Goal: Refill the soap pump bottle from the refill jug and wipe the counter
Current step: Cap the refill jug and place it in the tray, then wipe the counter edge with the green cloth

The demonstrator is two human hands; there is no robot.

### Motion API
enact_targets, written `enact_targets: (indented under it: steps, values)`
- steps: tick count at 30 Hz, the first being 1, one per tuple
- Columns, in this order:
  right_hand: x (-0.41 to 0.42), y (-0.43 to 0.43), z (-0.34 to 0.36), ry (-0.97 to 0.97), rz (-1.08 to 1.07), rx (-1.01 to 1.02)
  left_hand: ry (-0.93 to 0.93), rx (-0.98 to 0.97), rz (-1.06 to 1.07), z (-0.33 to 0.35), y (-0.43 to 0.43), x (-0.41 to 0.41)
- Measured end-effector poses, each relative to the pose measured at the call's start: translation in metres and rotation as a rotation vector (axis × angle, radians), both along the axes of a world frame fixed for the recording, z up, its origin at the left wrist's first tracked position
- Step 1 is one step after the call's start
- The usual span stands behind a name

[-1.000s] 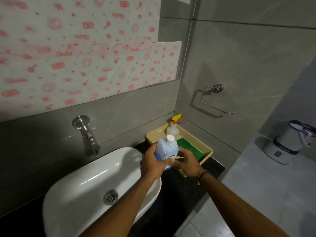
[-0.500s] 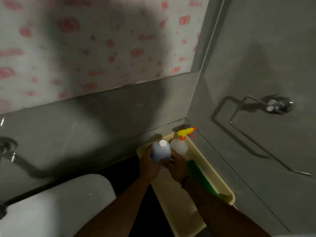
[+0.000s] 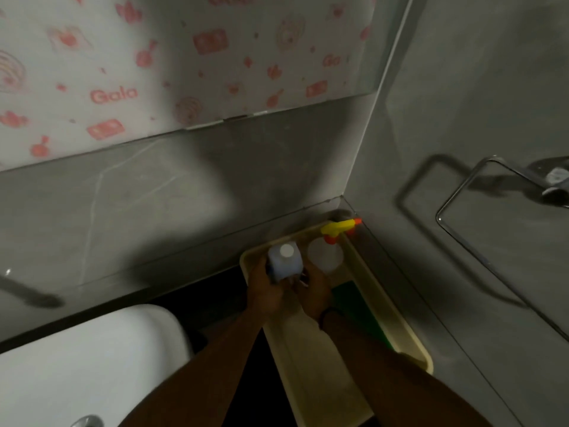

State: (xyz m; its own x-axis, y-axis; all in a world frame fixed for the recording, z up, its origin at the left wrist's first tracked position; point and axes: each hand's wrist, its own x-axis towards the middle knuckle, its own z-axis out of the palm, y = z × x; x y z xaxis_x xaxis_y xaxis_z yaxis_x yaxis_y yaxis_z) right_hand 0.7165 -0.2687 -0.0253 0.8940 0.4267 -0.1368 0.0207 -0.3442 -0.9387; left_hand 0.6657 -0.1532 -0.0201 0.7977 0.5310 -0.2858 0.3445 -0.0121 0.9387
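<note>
**Blue jug upright, both hands on it, far-left corner of tray**

- Blue jug (image 3: 284, 265) sits at the far-left corner of the beige tray (image 3: 414, 354), close to the back wall
- Long axis vertical. White cap (image 3: 287, 250) points straight up at the camera, so the view is mostly top-down on cap and shoulders
- Can't tell whether the jug's base is on the tray floor or just above it, as the hands hide it
- Left hand (image 3: 264, 292) is wrapped round the jug's left side, fingers curled on the body
- Right hand (image 3: 314, 292) is clamped on the lower right side, fingertips curled against it. The frame is blurred, so the exact finger layout is unclear
- A dark band shows on the right wrist
- Spray bottle (image 3: 325, 257) stands just right of the jug in the same tray. It's upright, with its yellow trigger head (image 3: 337, 228) and orange nozzle pointing right into the wall corner
- The jug and spray bottle are close, but contact between them can't be confirmed
- Green cloth (image 3: 354, 302) lies flat along the tray's right side, partly under the right forearm
- The tray's long axis runs from the wall corner toward the camera, on the black counter (image 3: 215, 303)
- White basin (image 3: 92, 349) sits left of the tray, with the drain (image 3: 87, 422) at the bottom edge
- Chrome towel ring (image 3: 492, 229) is on the right wall
- A red-printed sheet (image 3: 184, 57) covers the upper back wall
</note>
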Motion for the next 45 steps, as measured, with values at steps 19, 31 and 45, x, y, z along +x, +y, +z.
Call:
enact_targets:
  steps: [19,31,45]
  values:
    - [-0.059,-0.119,-0.033,-0.252,0.202,-1.021,0.338,1.026,-0.538,-0.024,-0.091,-0.118]
    - [-0.057,-0.11,-0.043,-0.276,0.049,-0.971,0.344,1.065,-0.534,-0.025,-0.092,-0.121]
    - [-0.228,-0.103,0.101,-0.47,-0.238,-0.38,0.103,0.938,-0.497,0.051,-0.101,-0.286]
